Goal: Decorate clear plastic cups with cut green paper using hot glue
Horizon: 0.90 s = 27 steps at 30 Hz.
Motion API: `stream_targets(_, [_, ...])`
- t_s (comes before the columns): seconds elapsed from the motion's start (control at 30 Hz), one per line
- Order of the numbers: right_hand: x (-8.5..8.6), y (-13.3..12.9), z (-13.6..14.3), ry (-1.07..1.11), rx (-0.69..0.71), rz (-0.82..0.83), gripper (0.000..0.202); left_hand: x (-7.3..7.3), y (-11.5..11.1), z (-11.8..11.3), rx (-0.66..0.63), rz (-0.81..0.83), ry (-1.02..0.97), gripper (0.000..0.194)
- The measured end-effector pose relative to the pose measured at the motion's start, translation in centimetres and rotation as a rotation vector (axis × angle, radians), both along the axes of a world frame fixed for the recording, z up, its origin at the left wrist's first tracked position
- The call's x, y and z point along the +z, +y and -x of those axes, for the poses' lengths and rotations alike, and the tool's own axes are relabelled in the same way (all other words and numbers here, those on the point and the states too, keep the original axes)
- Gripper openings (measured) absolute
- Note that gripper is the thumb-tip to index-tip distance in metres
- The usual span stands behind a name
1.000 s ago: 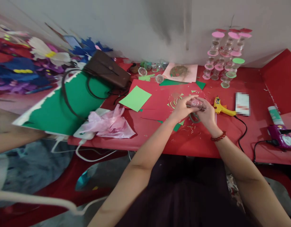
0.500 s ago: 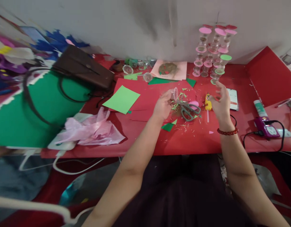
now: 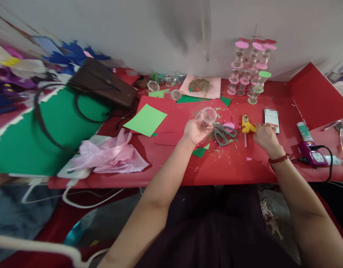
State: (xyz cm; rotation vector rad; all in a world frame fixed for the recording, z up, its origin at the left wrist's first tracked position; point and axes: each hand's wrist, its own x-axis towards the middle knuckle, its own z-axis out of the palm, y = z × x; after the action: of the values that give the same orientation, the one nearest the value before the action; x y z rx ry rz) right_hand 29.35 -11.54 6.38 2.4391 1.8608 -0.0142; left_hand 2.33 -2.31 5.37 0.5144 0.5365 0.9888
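Note:
A clear plastic cup (image 3: 209,115) is in my left hand (image 3: 196,129), its round opening turned toward me. My right hand (image 3: 266,137) is closed at the handle end of a yellow hot glue gun (image 3: 247,125), which rests on the red table with a glue stick showing near it. Grey-handled scissors (image 3: 224,134) lie between the hands, beside a pink paper piece (image 3: 229,127). Paper scraps are scattered around them. The fingertips of my right hand are partly hidden.
A stack of clear cups with pink and green discs (image 3: 248,70) stands at the back. Green paper (image 3: 146,120), pink plastic (image 3: 112,154) and a brown bag (image 3: 104,82) lie left. A phone (image 3: 272,118) and a purple plug adapter (image 3: 312,152) are right.
My right hand has come down from above the table and closed at the glue gun's handle. My left hand has tipped the cup so its opening faces me more.

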Motion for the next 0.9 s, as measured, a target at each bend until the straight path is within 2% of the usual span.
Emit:
stream_targets(0.2, [1.0, 0.7, -0.5, -0.069, 0.123, 0.025, 0.052, -0.1, 0.2, 0.1, -0.001, 0.015, -0.006, 0.025])
stream_targets(0.37, [1.0, 0.9, -0.6, 0.048, 0.028, -0.045, 0.043, 0.4, 0.3, 0.2, -0.020, 0.055, -0.030, 0.017])
stream_targets(0.47, [1.7, 1.3, -1.0, 0.401, -0.119, -0.264, 0.025, 0.5, 0.5, 0.4, -0.017, 0.032, -0.028, 0.024])
stream_targets(0.53, [2.7, 1.6, -1.0, 0.855, -0.224, -0.394, 0.015, 0.3, 0.6, 0.5, -0.009, -0.013, -0.014, 0.030])
stream_targets(0.6, [3.9, 2.0, -0.5, 1.356, -0.240, -0.409, 0.019, 0.1, 0.7, 0.5, -0.003, -0.046, 0.020, 0.026])
stream_targets(0.67, [4.7, 2.4, 0.6, 1.657, -0.181, -0.365, 0.030, -0.2, 0.8, 0.4, 0.017, -0.051, 0.052, 0.019])
stream_targets(0.77, [4.3, 2.8, 3.1, 1.722, -0.054, -0.344, 0.039, -0.3, 0.8, 0.1, 0.086, -0.031, 0.086, 0.016])
stream_targets(0.9, [1.5, 3.0, 5.8, 1.633, 0.113, -0.301, 0.052, -0.4, 0.5, 0.0, 0.141, -0.053, 0.167, 0.013])
